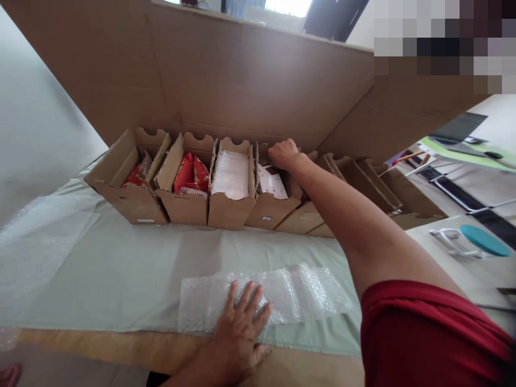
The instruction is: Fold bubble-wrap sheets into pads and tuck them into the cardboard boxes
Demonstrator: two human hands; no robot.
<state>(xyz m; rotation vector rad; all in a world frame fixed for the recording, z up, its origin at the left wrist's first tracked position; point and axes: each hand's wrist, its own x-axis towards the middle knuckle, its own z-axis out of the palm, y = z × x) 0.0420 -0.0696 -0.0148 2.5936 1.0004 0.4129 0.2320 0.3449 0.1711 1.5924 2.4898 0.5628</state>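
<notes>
My left hand (pixel 244 328) lies flat with fingers spread on a strip of bubble wrap (pixel 282 293) near the table's front edge. Stretched forward, my right hand (pixel 285 152) is at the top of the fourth cardboard box (pixel 266 211) from the left. Its fingers curl downward and closed; what they hold, if anything, is hidden. Just below that hand, a white card-like piece with small dark marks (pixel 272 181) shows inside the box. The third box (pixel 229 212) contains bubble-wrapped white pieces (pixel 231 171).
Red packets (pixel 192 173) sit in the second box (pixel 185 208); more red shows in the leftmost box (pixel 133 207). Further open boxes (pixel 363 180) continue rightward. A tall cardboard panel (pixel 242 80) stands behind. More bubble wrap (pixel 36 242) lies left. A teal-topped stool (pixel 484 240) is at right.
</notes>
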